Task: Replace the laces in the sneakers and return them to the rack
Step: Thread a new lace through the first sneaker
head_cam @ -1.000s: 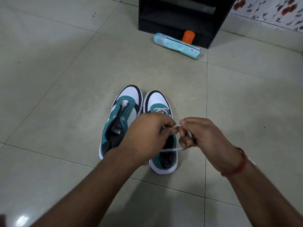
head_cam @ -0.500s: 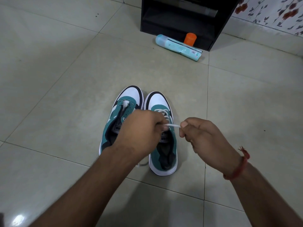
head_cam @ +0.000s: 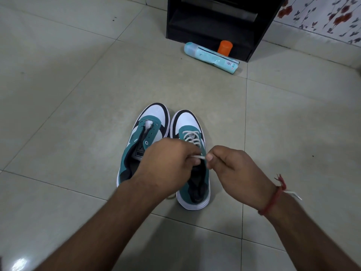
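The two sneakers sit side by side on the tiled floor (head_cam: 78,114), toes pointing away from the person toward the black rack (head_cam: 214,20), likely so the eyelets face up and both hands can work from the heel end. The right sneaker (head_cam: 192,184) lies directly beneath the fingers and already carries a white lace (head_cam: 192,138) crossed through its forward eyelets, just beyond the fingertips; the left sneaker (head_cam: 145,133), beside the left knuckles, has bare eyelets. The left hand (head_cam: 166,167) is curled, its fingertips pinching a short stretch of the lace, and the right hand (head_cam: 234,173) is curled too, thumb and forefinger nipping the same stretch where it emerges, so the strand runs taut between them. That two-point grip probably serves to steer the lace toward the next eyelet. A lace tail shows behind the right wrist. Far beyond the fingers, a blue tube (head_cam: 211,56) and orange cap (head_cam: 224,47) rest against the rack.
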